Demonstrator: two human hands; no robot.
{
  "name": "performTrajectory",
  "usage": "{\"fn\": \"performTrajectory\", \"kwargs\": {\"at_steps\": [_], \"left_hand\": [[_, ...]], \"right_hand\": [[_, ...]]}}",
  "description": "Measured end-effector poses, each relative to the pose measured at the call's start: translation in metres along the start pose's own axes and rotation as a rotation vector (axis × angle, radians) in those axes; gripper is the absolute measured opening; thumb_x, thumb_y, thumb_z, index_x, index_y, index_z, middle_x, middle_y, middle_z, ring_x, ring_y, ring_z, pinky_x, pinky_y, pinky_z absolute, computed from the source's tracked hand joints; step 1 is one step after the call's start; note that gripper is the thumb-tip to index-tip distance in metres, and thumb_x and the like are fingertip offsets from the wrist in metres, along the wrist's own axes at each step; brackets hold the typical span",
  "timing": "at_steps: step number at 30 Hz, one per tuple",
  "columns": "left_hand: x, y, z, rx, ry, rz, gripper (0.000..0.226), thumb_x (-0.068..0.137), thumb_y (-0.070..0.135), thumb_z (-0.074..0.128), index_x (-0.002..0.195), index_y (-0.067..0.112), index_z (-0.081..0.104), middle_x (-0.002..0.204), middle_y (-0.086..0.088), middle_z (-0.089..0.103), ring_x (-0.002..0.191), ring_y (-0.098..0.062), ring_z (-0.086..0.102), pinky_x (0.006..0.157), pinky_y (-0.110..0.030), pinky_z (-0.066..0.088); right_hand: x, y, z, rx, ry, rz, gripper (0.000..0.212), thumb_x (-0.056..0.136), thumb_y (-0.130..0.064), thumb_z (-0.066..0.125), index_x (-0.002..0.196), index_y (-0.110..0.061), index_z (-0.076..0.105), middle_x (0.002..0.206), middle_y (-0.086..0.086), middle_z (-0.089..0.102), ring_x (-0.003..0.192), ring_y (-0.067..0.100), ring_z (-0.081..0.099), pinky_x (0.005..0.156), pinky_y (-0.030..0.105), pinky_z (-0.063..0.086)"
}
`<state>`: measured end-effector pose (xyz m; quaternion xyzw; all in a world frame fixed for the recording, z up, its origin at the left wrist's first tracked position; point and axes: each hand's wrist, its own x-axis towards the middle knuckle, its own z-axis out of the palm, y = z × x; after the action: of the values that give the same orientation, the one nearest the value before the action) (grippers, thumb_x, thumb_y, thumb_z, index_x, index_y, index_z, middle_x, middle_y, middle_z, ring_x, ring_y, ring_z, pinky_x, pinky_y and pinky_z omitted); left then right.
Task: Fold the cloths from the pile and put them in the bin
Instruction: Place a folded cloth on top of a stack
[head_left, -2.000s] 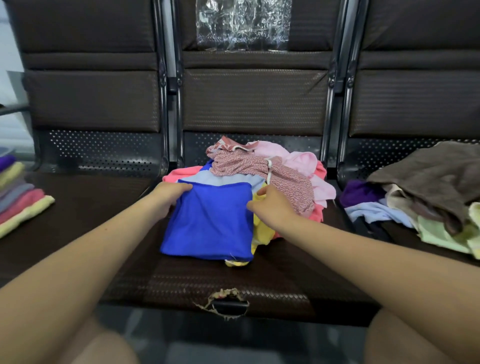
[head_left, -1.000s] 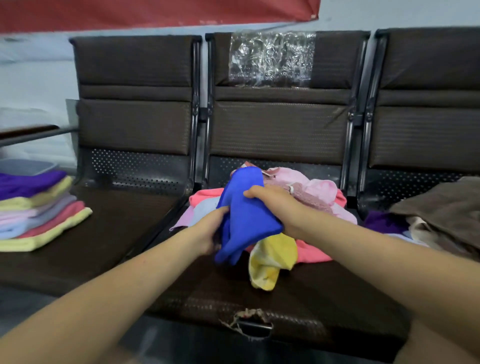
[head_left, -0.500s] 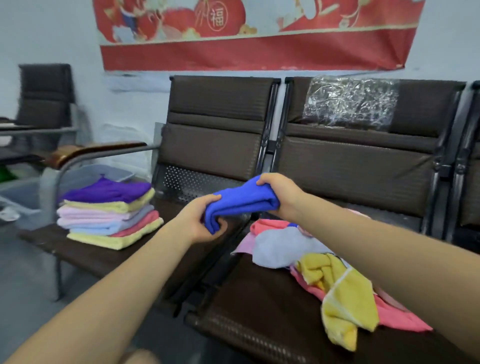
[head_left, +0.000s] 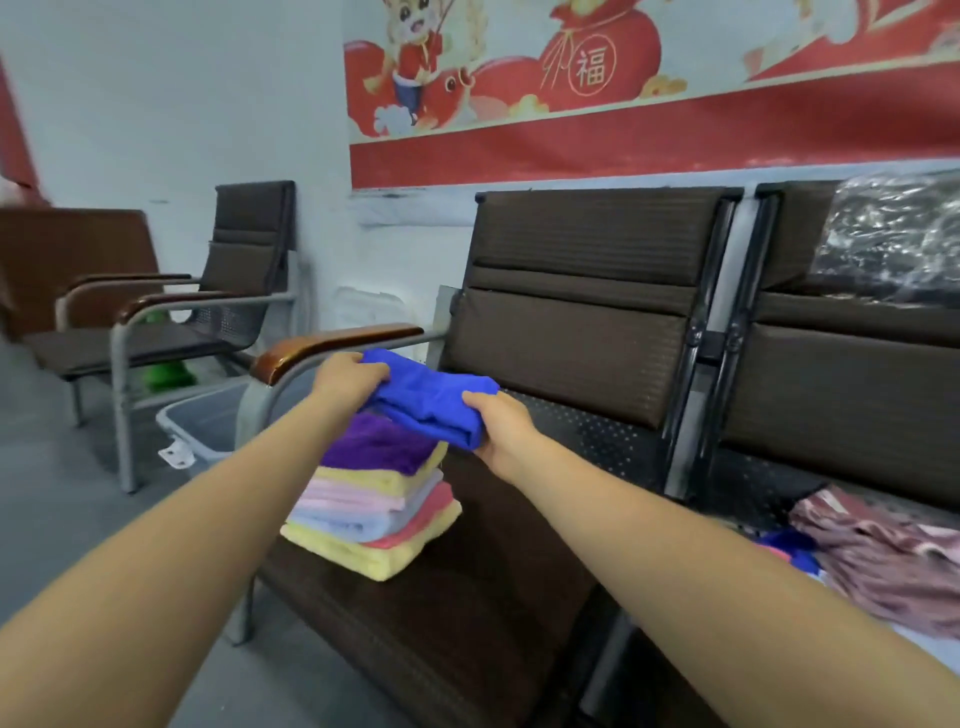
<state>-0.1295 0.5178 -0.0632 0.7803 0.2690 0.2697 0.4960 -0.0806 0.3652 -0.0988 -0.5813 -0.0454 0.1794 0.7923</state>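
Here, two bare forearms reached forward from the bottom corners, and both hands held one folded blue cloth (head_left: 431, 397) between them. The left hand (head_left: 347, 375) gripped the cloth's far left end with its fingers curled over the top. The right hand (head_left: 497, 423) pinched the near right end, thumb on top and fingers tucked beneath. The cloth hung in the air just above a stack of folded cloths (head_left: 374, 506), not touching it as far as could be seen.

That stack sat on the dark brown seat of a waiting-room bench (head_left: 467, 597). From top to bottom it showed purple, pale yellow, pink, light blue, coral and yellow layers, with edges roughly lined up.

To the left of the bench, on the grey floor, stood a grey plastic bin (head_left: 205, 423), partly hidden behind the bench's metal frame and its brown wooden armrest (head_left: 332, 345). Its inside could not be seen.

At the lower right edge, on the neighbouring seat, lay an unfolded pile of cloths (head_left: 883, 551), mostly dusty pink with a bit of blue showing beside it.

Clear plastic wrap (head_left: 893, 239) covered the backrest at the right edge. A separate brown armchair (head_left: 218, 301) stood further left against the pale wall, and a red festive banner (head_left: 623, 93) with a cartoon figure hung above the bench.
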Motion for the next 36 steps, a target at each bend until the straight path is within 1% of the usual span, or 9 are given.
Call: {"fn": "performTrajectory", "kwargs": {"at_steps": [3,7,11,14,19,23,27,32,36], "left_hand": [[0.028,-0.037,-0.006,0.168,0.263,-0.033,0.054,0.080,0.035,0.064,0.126,0.009,0.053,0.128,-0.017,0.056,0.118,-0.036,0.052,0.099,-0.043,0.042],[0.008,-0.106,0.006,-0.282,0.366,-0.410,0.117,0.050,0.083,0.064,0.140,0.011,0.041,0.138,-0.015,0.049,0.124,-0.033,0.049,0.106,-0.045,0.037],[0.000,-0.127,0.032,-0.401,0.267,-0.388,0.071,0.068,0.071,0.064,0.116,0.020,0.054,0.104,-0.008,0.065,0.088,-0.021,0.062,0.090,-0.035,0.049],[0.012,-0.133,0.052,-0.373,0.231,-0.381,0.096,0.055,0.078,0.062,0.128,0.017,0.050,0.115,-0.007,0.064,0.099,-0.026,0.064,0.092,-0.043,0.052],[0.040,-0.126,0.093,-0.377,0.167,-0.384,0.071,0.084,0.052,0.063,0.134,0.007,0.038,0.115,-0.006,0.054,0.107,-0.027,0.059,0.095,-0.044,0.049],[0.077,-0.129,0.119,-0.417,-0.081,-0.457,0.099,0.053,0.069,0.071,0.131,0.016,0.042,0.125,-0.006,0.054,0.107,-0.029,0.059,0.088,-0.045,0.050],[0.118,-0.149,0.142,-0.399,-0.087,-0.502,0.102,0.046,0.069,0.072,0.131,0.022,0.041,0.129,-0.006,0.053,0.110,-0.032,0.056,0.090,-0.051,0.049],[0.051,-0.101,0.151,-0.323,-0.069,-0.437,0.045,0.093,0.041,0.053,0.121,0.005,0.046,0.110,-0.007,0.055,0.106,-0.024,0.054,0.096,-0.039,0.047],[-0.015,-0.067,0.164,-0.285,-0.276,-0.408,0.031,0.095,0.039,0.047,0.089,0.011,0.059,0.074,-0.004,0.053,0.061,-0.016,0.049,0.061,-0.026,0.040]], "right_hand": [[0.033,0.017,0.032,-0.078,-0.041,0.057,0.042,0.087,-0.008,0.065,0.126,0.002,0.053,0.123,0.020,0.061,0.103,0.031,0.064,0.079,0.041,0.054],[0.052,0.072,0.040,-0.676,0.088,0.015,0.082,0.075,-0.058,0.067,0.139,-0.012,0.044,0.138,0.014,0.049,0.127,0.033,0.046,0.105,0.039,0.039],[0.055,0.111,0.040,-0.433,-0.013,0.195,0.106,0.054,-0.077,0.061,0.142,-0.023,0.038,0.134,0.005,0.051,0.123,0.030,0.051,0.106,0.045,0.039],[0.061,0.119,0.033,-0.289,-0.053,0.245,0.079,0.070,-0.063,0.067,0.131,-0.018,0.045,0.113,0.001,0.052,0.110,0.026,0.057,0.096,0.046,0.049],[0.098,0.109,0.007,-0.280,0.044,0.184,0.086,0.064,-0.062,0.068,0.132,-0.019,0.040,0.120,0.003,0.050,0.109,0.027,0.055,0.094,0.048,0.050],[0.135,0.097,-0.013,-0.302,0.057,0.189,0.076,0.073,-0.061,0.065,0.129,-0.017,0.042,0.115,-0.001,0.051,0.110,0.025,0.056,0.097,0.046,0.049],[0.206,0.116,-0.045,-0.309,0.084,0.197,0.124,0.027,-0.089,0.066,0.131,-0.024,0.047,0.129,0.002,0.058,0.109,0.027,0.059,0.095,0.043,0.049],[0.129,0.070,-0.073,-0.269,0.081,0.247,0.054,0.091,-0.059,0.045,0.121,-0.015,0.050,0.114,0.007,0.056,0.107,0.023,0.055,0.084,0.035,0.051],[0.082,0.053,-0.120,-0.263,0.178,0.210,0.030,0.100,-0.038,0.040,0.109,-0.012,0.051,0.089,0.009,0.056,0.081,0.019,0.058,0.062,0.028,0.048]]}}
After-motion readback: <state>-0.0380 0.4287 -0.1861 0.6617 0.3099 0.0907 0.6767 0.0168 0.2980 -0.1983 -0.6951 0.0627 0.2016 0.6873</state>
